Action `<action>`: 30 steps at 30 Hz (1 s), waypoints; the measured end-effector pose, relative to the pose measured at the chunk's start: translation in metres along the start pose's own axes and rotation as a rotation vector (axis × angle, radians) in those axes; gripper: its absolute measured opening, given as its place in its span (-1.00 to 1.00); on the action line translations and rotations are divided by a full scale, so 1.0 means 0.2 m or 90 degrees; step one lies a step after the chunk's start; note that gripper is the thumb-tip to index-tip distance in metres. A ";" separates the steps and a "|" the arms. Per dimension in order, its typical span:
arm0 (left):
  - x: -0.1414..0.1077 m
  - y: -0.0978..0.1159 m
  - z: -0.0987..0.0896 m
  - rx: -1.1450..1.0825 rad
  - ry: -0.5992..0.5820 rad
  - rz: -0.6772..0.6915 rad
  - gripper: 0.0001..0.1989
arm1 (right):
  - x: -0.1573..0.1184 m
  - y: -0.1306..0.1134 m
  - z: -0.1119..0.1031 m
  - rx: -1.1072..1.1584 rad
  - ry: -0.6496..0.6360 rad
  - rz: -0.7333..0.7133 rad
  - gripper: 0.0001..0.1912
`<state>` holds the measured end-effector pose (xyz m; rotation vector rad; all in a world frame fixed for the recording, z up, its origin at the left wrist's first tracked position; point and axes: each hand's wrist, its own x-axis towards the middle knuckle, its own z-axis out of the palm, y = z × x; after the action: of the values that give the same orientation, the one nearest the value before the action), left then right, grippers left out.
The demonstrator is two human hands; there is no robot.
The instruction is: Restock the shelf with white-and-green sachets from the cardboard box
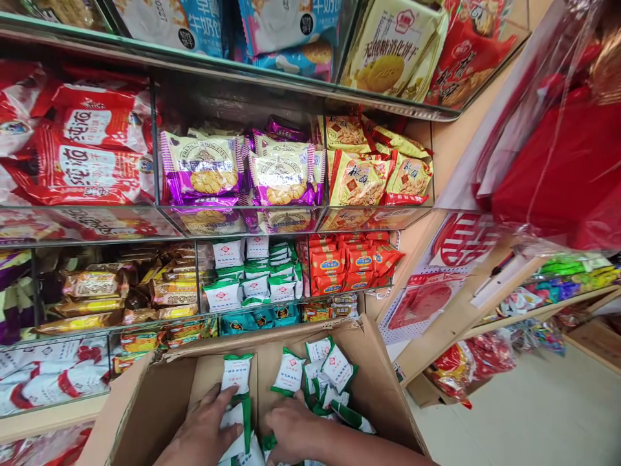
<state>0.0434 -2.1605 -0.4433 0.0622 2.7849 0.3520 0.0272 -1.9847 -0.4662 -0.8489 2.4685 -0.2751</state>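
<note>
Both hands reach into an open cardboard box (pixel 165 395) at the bottom of the view, among small white-and-green packets (pixel 337 367). My left hand (pixel 206 424) has its fingers spread over packets on the box's left side, touching a packet (pixel 237 372) with its fingertips. My right hand (pixel 291 424) is in the middle of the box, its fingers bent down at the packets; what they hold, if anything, is hidden. Similar white-and-green packets (pixel 226 293) stand stacked in a shelf compartment just behind the box.
Glass-fronted shelves (pixel 242 219) hold red, purple and yellow biscuit packs. Red packets (pixel 327 264) lie right of the white-and-green ones. Plastic-wrapped red goods (pixel 557 168) hang at the upper right. A lower rack (pixel 490 323) and pale floor (pixel 514 414) are at the right.
</note>
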 end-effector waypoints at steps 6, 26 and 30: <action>-0.06 0.07 -0.13 -0.242 -0.018 0.039 -0.46 | -0.14 0.13 -0.08 0.348 0.281 -0.041 -0.87; -0.05 0.45 -0.15 -0.557 0.369 -0.021 -0.61 | -0.21 0.01 -0.25 0.516 0.701 0.091 -0.71; -0.06 0.42 -0.14 -0.460 0.391 0.000 -0.69 | -0.25 0.00 -0.24 0.440 0.739 0.089 -0.74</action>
<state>0.0450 -2.0856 -0.3937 -0.2577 3.0143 1.5722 0.0348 -1.9527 -0.4060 -0.1741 2.9710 -1.8582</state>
